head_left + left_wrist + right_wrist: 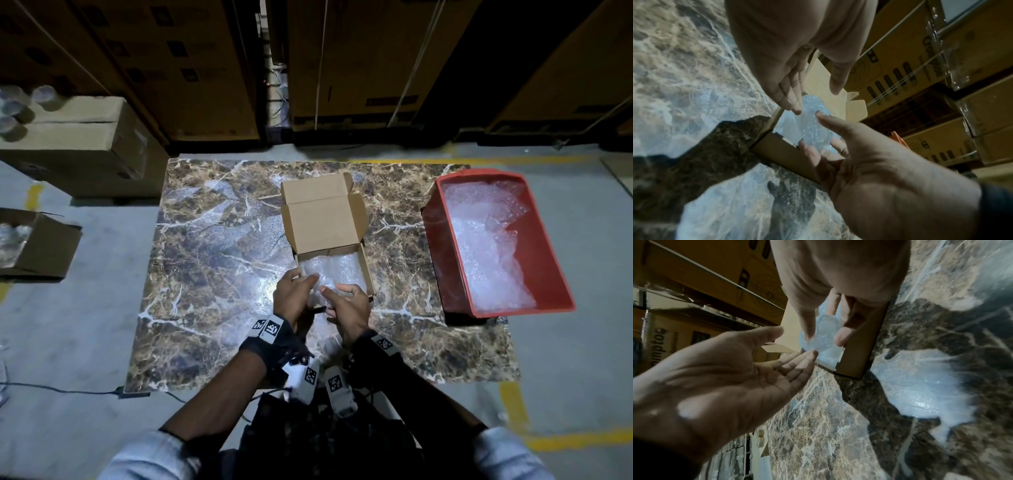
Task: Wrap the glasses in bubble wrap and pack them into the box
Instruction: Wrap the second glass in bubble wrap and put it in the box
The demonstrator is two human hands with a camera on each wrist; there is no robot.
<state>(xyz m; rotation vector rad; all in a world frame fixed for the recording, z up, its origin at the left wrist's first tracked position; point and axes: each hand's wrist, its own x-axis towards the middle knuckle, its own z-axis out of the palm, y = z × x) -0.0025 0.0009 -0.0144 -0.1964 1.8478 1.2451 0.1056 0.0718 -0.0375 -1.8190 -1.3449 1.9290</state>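
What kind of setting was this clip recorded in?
Most likely a warehouse or stockroom: tall stacked cartons behind the marble-patterned table, yellow floor lines, and a red bin of bubble wrap.

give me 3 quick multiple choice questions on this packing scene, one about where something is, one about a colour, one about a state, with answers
1. Where is the bin of loose bubble wrap?
A. right of the small box, on the table
B. on the floor at the left
C. inside the small box

2. What colour is that bin?
A. blue
B. red
C. grey

3. What state is the small cardboard box in?
A. taped shut
B. flattened
C. lid open, with wrapped bundles inside

Answers:
1. A: the head view shows it on the marble table, right of the box.
2. B: its walls and rim are red.
3. C: the lid is folded back, and both hands, left and right, reach over the wrapped bundle at the box's near end.
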